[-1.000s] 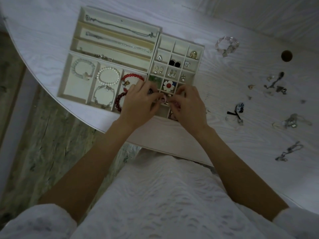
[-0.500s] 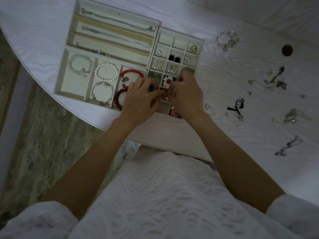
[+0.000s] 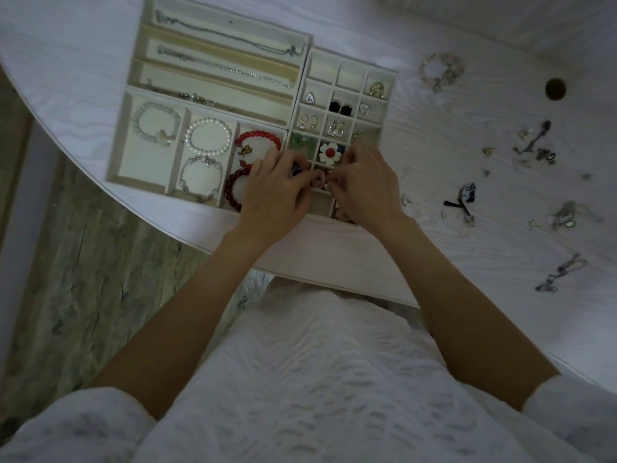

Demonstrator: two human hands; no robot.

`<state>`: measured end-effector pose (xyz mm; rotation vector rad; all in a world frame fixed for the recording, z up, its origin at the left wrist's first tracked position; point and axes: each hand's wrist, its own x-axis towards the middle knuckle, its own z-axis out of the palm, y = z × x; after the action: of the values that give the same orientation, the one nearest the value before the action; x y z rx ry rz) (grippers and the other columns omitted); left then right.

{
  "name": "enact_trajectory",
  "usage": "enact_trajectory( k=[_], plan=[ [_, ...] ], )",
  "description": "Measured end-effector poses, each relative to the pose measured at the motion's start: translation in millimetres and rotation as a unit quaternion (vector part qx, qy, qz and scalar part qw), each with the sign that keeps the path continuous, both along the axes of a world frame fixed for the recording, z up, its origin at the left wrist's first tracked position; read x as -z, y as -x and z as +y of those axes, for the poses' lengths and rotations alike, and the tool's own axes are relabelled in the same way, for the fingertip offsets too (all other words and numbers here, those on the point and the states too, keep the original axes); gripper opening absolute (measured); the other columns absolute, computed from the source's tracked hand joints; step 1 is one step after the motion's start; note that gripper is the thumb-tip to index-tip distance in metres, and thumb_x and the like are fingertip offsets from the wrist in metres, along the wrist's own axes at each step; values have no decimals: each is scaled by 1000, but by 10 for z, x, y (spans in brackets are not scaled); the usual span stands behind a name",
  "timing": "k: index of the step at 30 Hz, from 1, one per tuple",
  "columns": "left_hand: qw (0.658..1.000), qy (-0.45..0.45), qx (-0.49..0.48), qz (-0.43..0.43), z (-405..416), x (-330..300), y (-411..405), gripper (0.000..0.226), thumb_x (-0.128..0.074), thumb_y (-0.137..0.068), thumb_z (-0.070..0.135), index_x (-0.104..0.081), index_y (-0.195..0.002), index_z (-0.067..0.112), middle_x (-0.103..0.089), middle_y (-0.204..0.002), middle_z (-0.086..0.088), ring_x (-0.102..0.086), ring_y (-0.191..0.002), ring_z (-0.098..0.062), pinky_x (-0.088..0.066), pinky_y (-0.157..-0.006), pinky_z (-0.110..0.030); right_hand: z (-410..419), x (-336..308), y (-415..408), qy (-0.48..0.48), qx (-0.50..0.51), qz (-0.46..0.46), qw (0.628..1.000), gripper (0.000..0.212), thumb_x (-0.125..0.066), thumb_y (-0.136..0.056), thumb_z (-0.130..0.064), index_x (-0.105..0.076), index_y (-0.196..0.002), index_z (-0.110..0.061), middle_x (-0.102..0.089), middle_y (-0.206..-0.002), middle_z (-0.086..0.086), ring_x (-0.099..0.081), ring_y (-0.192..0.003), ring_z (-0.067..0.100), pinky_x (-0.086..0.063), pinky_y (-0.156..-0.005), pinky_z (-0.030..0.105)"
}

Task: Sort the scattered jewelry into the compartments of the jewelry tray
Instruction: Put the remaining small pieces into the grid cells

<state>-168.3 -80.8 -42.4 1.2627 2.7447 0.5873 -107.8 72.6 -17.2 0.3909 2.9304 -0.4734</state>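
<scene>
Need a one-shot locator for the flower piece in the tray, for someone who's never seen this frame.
Start at the jewelry tray on the white table and take its right-hand grid of small square cells. The flower piece lies in the middle column, just beyond the two hands. It alone has white petals around a red centre.

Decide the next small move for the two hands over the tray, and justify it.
Probably lower the small piece into the open compartment beneath the fingertips. Both hands, left hand and right hand, meet over the small-grid tray, apparently pinching something tiny I cannot identify.
</scene>
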Motion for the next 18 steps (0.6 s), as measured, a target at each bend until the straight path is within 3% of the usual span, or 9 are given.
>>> enact_trajectory(
  k=[3,7,12,15,18],
  plan=[
    [1000,-12,-4,-5,9,12,-20,28,-52,-83,19,-71,-104,16,-61,-102,-8,-41,-94,-23,-30,-74,-32,-27,-43,60,-9,15,-24,1000,18,-60,-89,-23,-73,-99,-15,-50,-110,7,-47,-104,22,-35,-66,28],
    [1000,-14,-22,-6,20,34,-63,24,-54,-85,21,-71,-102,14,-60,-101,-10,-41,-93,-24,-38,-75,-38,-109,-1,71,-18,61,0,998,12,-62,-87,-15,-71,-93,-9,-52,-110,6,-51,-101,21,-32,-64,27],
    [999,-20,-38,3,42,3,-105,21,-64,-82,23,-69,-101,14,-60,-100,-11,-42,-94,-25,-38,-76,-38,-35,-34,-173,88,75,97,989,9,-65,-84,-15,-69,-89,-9,-56,-94,8,-51,-89,22,-33,-66,23],
    [999,-36,-31,-9,96,-29,-198,26,-67,-78,27,-68,-102,16,-62,-99,-9,-46,-94,-26,-37,-80,-36,236,-96,-545,69,64,153,984,13,-60,-85,-12,-68,-95,-8,-59,-88,9,-51,-84,23,-36,-74,26],
    [1000,-9,-15,-14,195,-43,-379,28,-67,-79,36,-69,-99,16,-63,-98,-6,-52,-92,-27,-41,-79,-37,666,-82,-983,35,193,138,971,16,-58,-87,-16,-67,-99,-11,-64,-88,8,-56,-83,26,-42,-75,35]
  ],
)
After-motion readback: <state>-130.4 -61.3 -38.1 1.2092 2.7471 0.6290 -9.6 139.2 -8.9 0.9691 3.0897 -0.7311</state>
